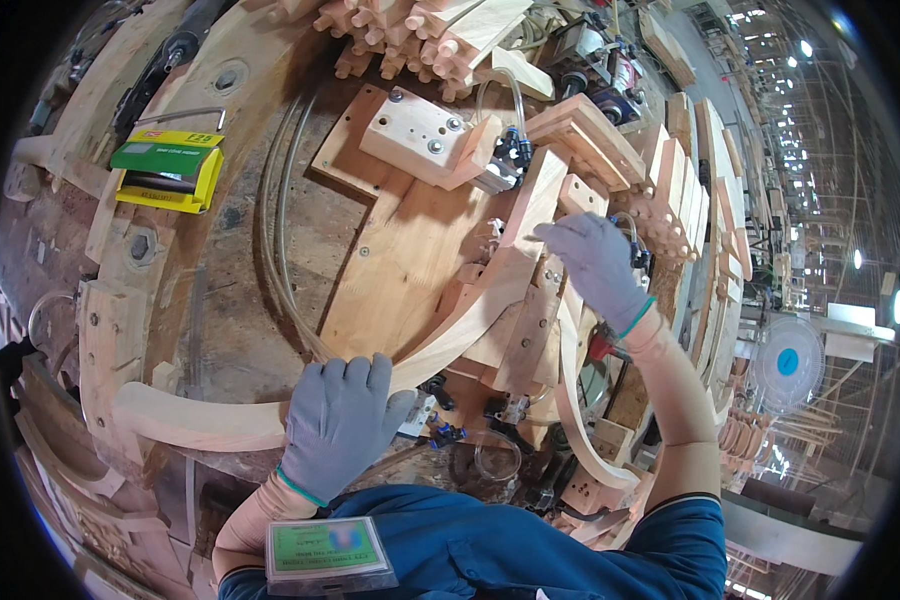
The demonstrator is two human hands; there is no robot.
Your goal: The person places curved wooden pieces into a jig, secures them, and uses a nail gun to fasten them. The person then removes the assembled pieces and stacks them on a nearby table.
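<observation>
A long, curved wooden piece (205,420) sweeps from the lower left up to the wooden jig (395,265) in the middle. My left hand (340,422), in a grey glove, is wrapped over its lower stretch. Toward the piece's upper end is my gloved right hand (595,268), above the jig's wooden clamp blocks (535,325). Its fingers are drawn together; what they hold, if anything, is too small to make out. A second curved wooden piece (573,405) runs below the right hand. A bolted wood block (410,140) sits at the jig's far side.
Dowel-ended wooden parts (420,35) are piled at the back, with more stacked parts (680,195) to the right. A yellow-green box (168,170) and a hex key (182,117) lie at the left. Air hoses (282,220) cross the bench. A white fan (788,363) stands far right.
</observation>
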